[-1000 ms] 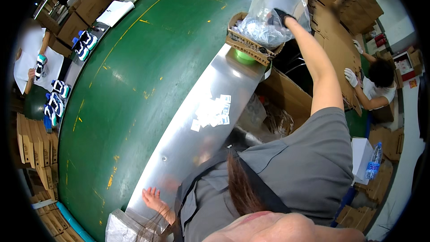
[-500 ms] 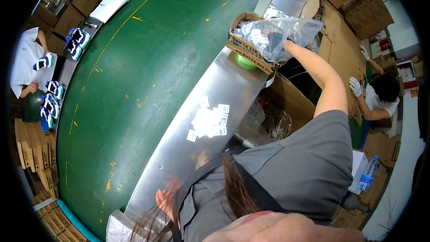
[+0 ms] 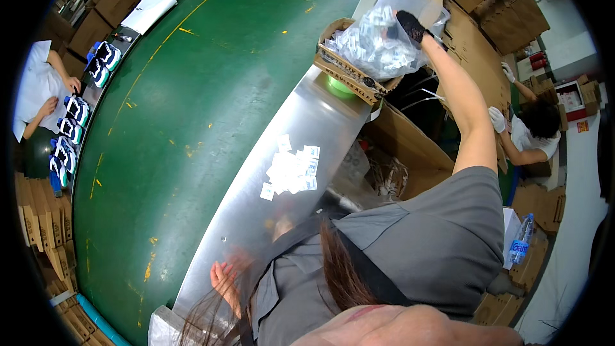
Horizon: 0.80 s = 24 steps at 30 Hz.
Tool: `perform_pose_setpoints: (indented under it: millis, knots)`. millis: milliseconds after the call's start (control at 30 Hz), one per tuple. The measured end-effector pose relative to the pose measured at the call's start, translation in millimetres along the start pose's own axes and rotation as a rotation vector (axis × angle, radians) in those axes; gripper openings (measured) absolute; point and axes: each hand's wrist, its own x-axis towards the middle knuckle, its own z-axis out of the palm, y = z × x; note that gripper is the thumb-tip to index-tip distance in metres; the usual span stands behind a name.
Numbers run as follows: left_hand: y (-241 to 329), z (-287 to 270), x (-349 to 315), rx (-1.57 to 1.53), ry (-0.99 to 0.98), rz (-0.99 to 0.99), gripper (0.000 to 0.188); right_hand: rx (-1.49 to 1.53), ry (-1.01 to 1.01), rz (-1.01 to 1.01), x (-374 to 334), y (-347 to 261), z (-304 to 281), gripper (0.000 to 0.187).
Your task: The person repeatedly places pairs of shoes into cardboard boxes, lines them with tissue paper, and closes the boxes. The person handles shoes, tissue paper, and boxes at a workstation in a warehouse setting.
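Observation:
My right hand point(image 3: 412, 26), in a black glove, reaches to the far right and grips the upper part of a clear plastic bag point(image 3: 378, 45). Small white packets fill the bag, which bulges out of an open cardboard box point(image 3: 346, 75). Beneath that box, a green round thing point(image 3: 340, 88) shows in part. Low on the left, my left hand point(image 3: 225, 284) is bare and empty over the metal ledge, its fingers loosely apart; hair partly covers it. Between my hands, a loose pile of white packets point(image 3: 291, 170) lies on the metal ledge point(image 3: 246, 208).
A green conveyor belt point(image 3: 186, 90) runs beyond the ledge. Across it, a person in white point(image 3: 41, 90) stands by several shoes point(image 3: 75, 110). An open carton point(image 3: 416, 147) is below the ledge on the right. Farther right, a person in white gloves point(image 3: 535, 131) handles cardboard.
My right hand has come out of the plastic bag to its upper side, and the bag bulges higher. Across the belt, the other person has set down the shoe they held.

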Motion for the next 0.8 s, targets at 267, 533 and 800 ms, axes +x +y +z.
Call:
perform_pose_setpoints:
  millis: [267,533,800]
  knots:
    - [-25.6,-9.4,30.4,-0.033,-0.133,0.032,0.039,-0.062,0.149,0.154,-34.3,-36.0,-63.7,0.056]
    - [-6.1,-10.3,28.3,0.019,-0.172,0.112,0.034,0.184,0.356,0.149,-48.7,-30.9,-129.3,0.058]
    - [5.6,57.9,55.7,0.145,-0.237,0.313,0.038,0.802,0.147,0.210,-104.4,-105.5,-151.8,0.036]
